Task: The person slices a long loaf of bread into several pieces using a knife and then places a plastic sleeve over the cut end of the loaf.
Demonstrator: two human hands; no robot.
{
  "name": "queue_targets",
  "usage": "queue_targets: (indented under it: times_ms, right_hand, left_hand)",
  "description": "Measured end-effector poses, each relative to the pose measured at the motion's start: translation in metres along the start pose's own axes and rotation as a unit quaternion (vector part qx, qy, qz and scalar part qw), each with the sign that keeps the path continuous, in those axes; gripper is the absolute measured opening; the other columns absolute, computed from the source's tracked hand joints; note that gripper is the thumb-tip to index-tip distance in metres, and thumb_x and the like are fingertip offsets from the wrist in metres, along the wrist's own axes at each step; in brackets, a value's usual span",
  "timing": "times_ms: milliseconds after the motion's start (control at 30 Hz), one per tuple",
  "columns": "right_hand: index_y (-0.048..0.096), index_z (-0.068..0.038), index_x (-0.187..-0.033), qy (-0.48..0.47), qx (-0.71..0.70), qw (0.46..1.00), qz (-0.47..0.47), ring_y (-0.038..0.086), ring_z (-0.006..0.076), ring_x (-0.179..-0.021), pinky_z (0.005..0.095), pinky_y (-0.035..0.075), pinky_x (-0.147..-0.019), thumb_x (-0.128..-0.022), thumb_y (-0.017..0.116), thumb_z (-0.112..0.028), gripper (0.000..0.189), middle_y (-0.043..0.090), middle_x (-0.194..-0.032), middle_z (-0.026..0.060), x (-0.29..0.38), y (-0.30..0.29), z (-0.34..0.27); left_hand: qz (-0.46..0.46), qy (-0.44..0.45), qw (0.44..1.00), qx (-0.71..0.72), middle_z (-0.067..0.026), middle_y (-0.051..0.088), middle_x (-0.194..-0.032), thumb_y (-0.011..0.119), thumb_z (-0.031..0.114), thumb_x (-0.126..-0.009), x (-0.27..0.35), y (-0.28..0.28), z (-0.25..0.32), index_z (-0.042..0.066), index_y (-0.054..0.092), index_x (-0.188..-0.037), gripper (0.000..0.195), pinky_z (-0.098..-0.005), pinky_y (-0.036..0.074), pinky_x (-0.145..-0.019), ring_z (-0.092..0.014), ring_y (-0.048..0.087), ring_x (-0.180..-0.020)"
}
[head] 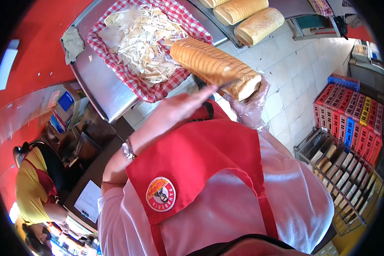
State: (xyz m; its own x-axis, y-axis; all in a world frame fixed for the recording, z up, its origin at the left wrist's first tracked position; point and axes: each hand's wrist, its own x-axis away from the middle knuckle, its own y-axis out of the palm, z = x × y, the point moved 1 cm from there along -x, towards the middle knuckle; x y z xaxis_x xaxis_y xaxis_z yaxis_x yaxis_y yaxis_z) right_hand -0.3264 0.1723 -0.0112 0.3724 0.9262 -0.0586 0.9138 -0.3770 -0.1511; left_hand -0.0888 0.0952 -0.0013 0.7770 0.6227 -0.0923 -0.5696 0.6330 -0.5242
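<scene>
A long ridged loaf of bread (211, 59) with a browned crust slants across the upper middle, its pale cut end toward the right. My right hand (251, 104), in a clear plastic glove, holds that end from below. In my left hand (182, 107), which is bare with a watch at the wrist, is a thin dark blade (229, 84). The hand is motion-blurred, and the blade crosses in front of the loaf near its cut end; contact cannot be told. The loaf's far end overlaps a basket lined with red-and-white checked cloth (110, 65), which holds pale crust shavings (144, 38).
The basket stands on a metal table (97, 76). More loaves (259, 25) lie on a tray at the top right. Stacked plastic crates (348, 112) and a wire rack (342, 182) stand right. Another person in yellow (28, 185) is at the left, beside a counter with papers (88, 200).
</scene>
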Motion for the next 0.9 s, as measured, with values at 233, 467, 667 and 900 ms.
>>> queue_targets:
  times_ms: [233, 467, 667, 900]
  right_hand:
    - [0.019, -0.004, -0.145, 0.032, -0.070, 0.997, 0.032, 0.046, 0.0244, -0.127, 0.0416, 0.045, -0.107, -0.072, 0.088, -0.004, 0.101, 0.038, -0.135, 0.0152, -0.005, 0.003, -0.001]
    - [0.024, -0.001, -0.148, 0.019, -0.049, 0.997, 0.055, 0.045, 0.0243, -0.128, 0.0397, 0.043, -0.108, -0.072, 0.089, -0.012, 0.102, 0.040, -0.137, 0.0155, -0.029, 0.006, -0.016]
    - [0.025, 0.000, -0.150, -0.098, -0.016, 0.995, -0.021, 0.045, 0.0238, -0.128, 0.0389, 0.040, -0.111, -0.072, 0.087, -0.012, 0.100, 0.041, -0.139, 0.0141, -0.081, 0.012, -0.033]
    - [0.036, 0.003, -0.146, -0.047, 0.032, 0.996, -0.063, 0.042, 0.0292, -0.139, 0.0394, 0.035, -0.116, -0.073, 0.085, -0.011, 0.089, 0.040, -0.149, 0.0195, -0.119, 0.028, -0.048]
  left_hand:
    - [0.047, -0.034, 0.998, -0.039, -0.0106, 0.069, -0.116, 0.052, 0.000, -0.095, -0.001, -0.013, 0.010, 0.016, 0.044, -0.152, 0.061, -0.0373, 0.059, -0.068, -0.023, 0.069, -0.076]
    - [0.132, -0.089, 0.987, 0.014, -0.0168, 0.057, -0.143, 0.053, -0.002, -0.098, -0.017, -0.026, 0.001, 0.010, 0.049, -0.147, 0.051, -0.0384, 0.056, -0.097, -0.031, 0.064, -0.120]
    - [0.099, -0.001, 0.995, -0.032, -0.0190, 0.067, -0.113, 0.059, 0.005, -0.098, -0.028, -0.044, 0.021, 0.023, 0.050, -0.149, 0.055, -0.0412, 0.060, -0.082, -0.033, 0.071, -0.093]
    - [0.093, -0.035, 0.980, -0.175, -0.0162, 0.065, -0.088, 0.060, 0.007, -0.094, -0.038, -0.050, 0.006, 0.031, 0.045, -0.152, 0.064, -0.0433, 0.058, -0.069, -0.032, 0.069, -0.074]
